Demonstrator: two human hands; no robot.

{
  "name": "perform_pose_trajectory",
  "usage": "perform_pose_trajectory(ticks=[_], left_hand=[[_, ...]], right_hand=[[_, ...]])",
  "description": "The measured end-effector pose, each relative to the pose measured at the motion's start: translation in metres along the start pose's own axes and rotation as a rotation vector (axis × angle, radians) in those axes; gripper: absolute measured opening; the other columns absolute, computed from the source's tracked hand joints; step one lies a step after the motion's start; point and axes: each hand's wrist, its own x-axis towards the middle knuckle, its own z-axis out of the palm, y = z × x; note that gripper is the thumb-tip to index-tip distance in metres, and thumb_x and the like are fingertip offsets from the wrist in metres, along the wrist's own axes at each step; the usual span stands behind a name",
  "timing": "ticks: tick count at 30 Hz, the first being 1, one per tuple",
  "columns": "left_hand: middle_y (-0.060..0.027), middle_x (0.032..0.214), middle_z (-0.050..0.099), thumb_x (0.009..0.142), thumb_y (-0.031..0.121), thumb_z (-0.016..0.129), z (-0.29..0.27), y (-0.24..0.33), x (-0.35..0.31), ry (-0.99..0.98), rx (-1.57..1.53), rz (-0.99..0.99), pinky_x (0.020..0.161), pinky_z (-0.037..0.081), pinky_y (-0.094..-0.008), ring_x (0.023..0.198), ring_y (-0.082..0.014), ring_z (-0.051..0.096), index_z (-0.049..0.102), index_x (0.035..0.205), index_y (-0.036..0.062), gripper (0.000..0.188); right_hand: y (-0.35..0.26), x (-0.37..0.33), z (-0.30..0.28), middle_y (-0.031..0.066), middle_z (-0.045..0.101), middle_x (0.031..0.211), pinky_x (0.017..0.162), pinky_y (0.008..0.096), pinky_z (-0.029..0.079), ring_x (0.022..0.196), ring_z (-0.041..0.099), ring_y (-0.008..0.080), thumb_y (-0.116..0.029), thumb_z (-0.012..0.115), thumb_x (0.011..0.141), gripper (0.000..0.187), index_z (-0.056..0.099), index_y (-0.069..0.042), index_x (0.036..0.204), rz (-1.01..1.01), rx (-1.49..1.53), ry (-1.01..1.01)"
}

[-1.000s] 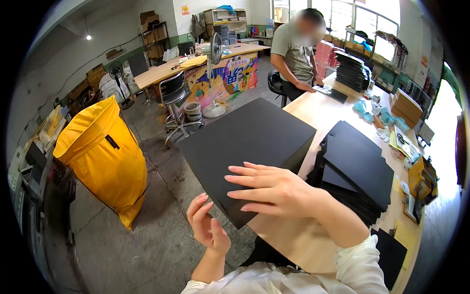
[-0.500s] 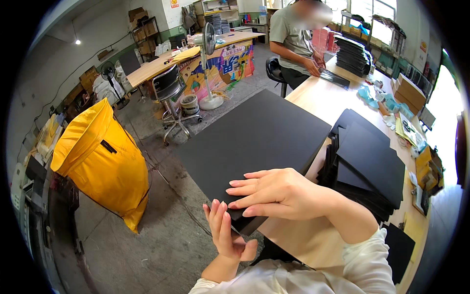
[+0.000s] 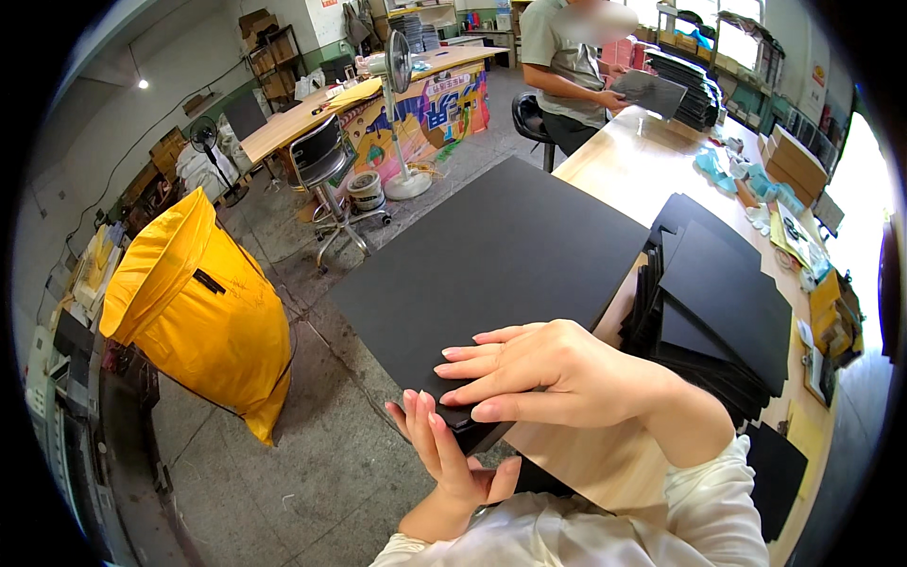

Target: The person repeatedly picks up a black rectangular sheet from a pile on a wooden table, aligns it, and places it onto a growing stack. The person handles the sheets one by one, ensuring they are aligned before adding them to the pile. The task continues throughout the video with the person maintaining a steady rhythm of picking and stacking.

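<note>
A large matte black panel (image 3: 501,246) with a thick side lies in front of me, reaching past the table's left edge; whether it is one piece or a stack I cannot tell. My right hand (image 3: 557,378) rests on its near corner, fingers stretched out and palm down. Just below and left, my left hand (image 3: 449,458) stands upright against the same corner, its fingers straight and thumb apart. Its fingertips nearly meet those of the right hand. A small dark flap or edge shows between the hands, partly hidden by the fingers.
Right of the panel, a pile of black boards (image 3: 718,293) sits on the wooden table (image 3: 605,180). A yellow sack (image 3: 203,312) stands on the floor at left. Farther off are a chair (image 3: 326,170), a standing fan (image 3: 402,104) and a co-worker (image 3: 572,80) beside stacked black sheets (image 3: 685,85).
My hands stay at the panel's corner, with only a slight shift of the fingers. The co-worker has lifted a dark sheet off the table and holds it tilted.
</note>
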Motion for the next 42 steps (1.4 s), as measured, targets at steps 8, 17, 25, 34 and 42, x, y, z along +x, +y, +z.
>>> perform_pose_trajectory(ticks=[8, 17, 25, 34, 42], left_hand=[[-0.0308, 0.15, 0.029, 0.089, 0.051, 0.053, -0.001, 0.0003, 0.0017, -0.009, 0.005, -0.002, 0.116, 0.012, -0.0633, 0.142, -0.0458, 0.026, 0.024, 0.149, -0.0067, 0.088], [-0.0305, 0.149, 0.03, 0.088, 0.049, 0.057, -0.0015, 0.0029, 0.0043, -0.015, 0.013, 0.004, 0.115, 0.014, -0.0628, 0.141, -0.047, 0.026, 0.022, 0.149, -0.0075, 0.09], [-0.0305, 0.146, 0.033, 0.086, 0.049, 0.06, -0.0004, 0.0059, 0.0028, -0.013, 0.043, -0.025, 0.112, 0.022, -0.0626, 0.137, -0.0486, 0.032, 0.024, 0.148, -0.0083, 0.092], [-0.0307, 0.146, 0.033, 0.085, 0.05, 0.06, 0.0003, 0.0065, 0.0041, -0.005, 0.048, -0.028, 0.111, 0.024, -0.0633, 0.137, -0.0491, 0.032, 0.024, 0.147, -0.0093, 0.094], [-0.0314, 0.144, 0.035, 0.085, 0.051, 0.059, 0.0017, 0.0078, 0.0031, 0.011, 0.057, -0.041, 0.109, 0.027, -0.0627, 0.134, -0.0476, 0.035, 0.025, 0.146, -0.0106, 0.094]], right_hand=[[0.002, 0.001, 0.0003, 0.0156, 0.069, 0.114, 0.104, 0.0422, 0.044, 0.118, 0.062, 0.0302, -0.019, 0.067, 0.091, 0.025, 0.072, -0.003, 0.109, -0.005, -0.004, 0.013], [0.0031, 0.0015, 0.0028, 0.0155, 0.071, 0.109, 0.101, 0.0402, 0.047, 0.114, 0.064, 0.0291, -0.025, 0.068, 0.089, 0.028, 0.072, -0.003, 0.105, -0.034, -0.041, 0.066], [0.0031, -0.0006, 0.0026, 0.013, 0.071, 0.113, 0.102, 0.0423, 0.047, 0.116, 0.063, 0.0295, -0.019, 0.072, 0.087, 0.028, 0.072, -0.003, 0.111, -0.028, -0.067, 0.05], [0.0067, -0.0002, 0.0077, 0.015, 0.071, 0.106, 0.097, 0.0392, 0.051, 0.11, 0.066, 0.0284, -0.025, 0.067, 0.09, 0.026, 0.073, -0.002, 0.1, -0.079, -0.11, 0.115], [0.0078, -0.0013, 0.0074, 0.0112, 0.072, 0.11, 0.097, 0.041, 0.05, 0.113, 0.065, 0.0279, -0.02, 0.073, 0.085, 0.028, 0.072, -0.004, 0.108, -0.095, -0.147, 0.102]])
